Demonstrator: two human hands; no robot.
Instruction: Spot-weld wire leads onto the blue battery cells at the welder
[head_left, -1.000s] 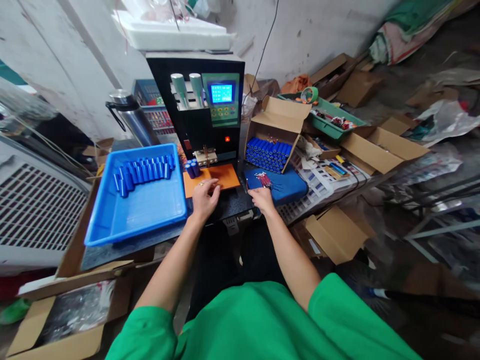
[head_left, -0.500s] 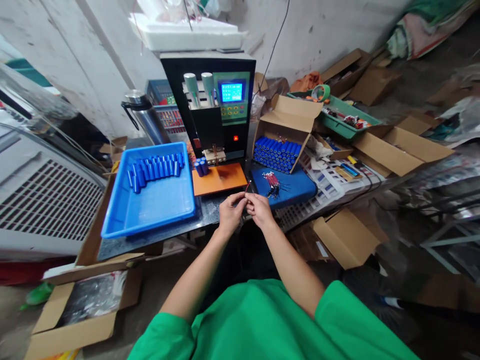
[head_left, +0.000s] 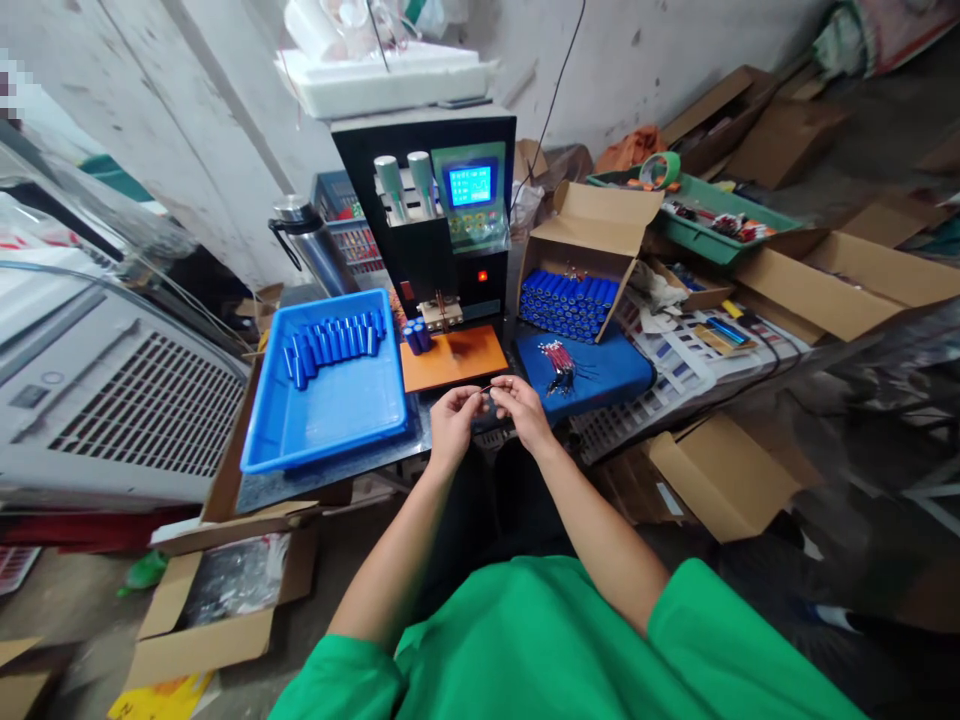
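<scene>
A thin dark wire [head_left: 486,389] runs between the fingertips of my two hands, in front of the orange plate [head_left: 480,362]. My left hand [head_left: 454,418] pinches one end of it. My right hand [head_left: 520,408] is closed on the other end. Behind them stands a black spot welder [head_left: 469,270] with a lit blue screen. A few blue battery cells [head_left: 416,337] stand upright on the plate's left side. Right of my hands, a bundle of red and black wires [head_left: 559,368] lies on a blue pad [head_left: 615,365].
A blue tray [head_left: 330,452] on the left holds a row of blue cells. A cardboard box [head_left: 611,222] of stacked blue cells stands behind the pad. A steel flask [head_left: 319,245] is at the back left. Open cartons [head_left: 720,475] lie on the floor.
My hands have drawn slightly apart, and the wire now stretches between them. The whole scene has shifted a little to the right as the camera turned left.
</scene>
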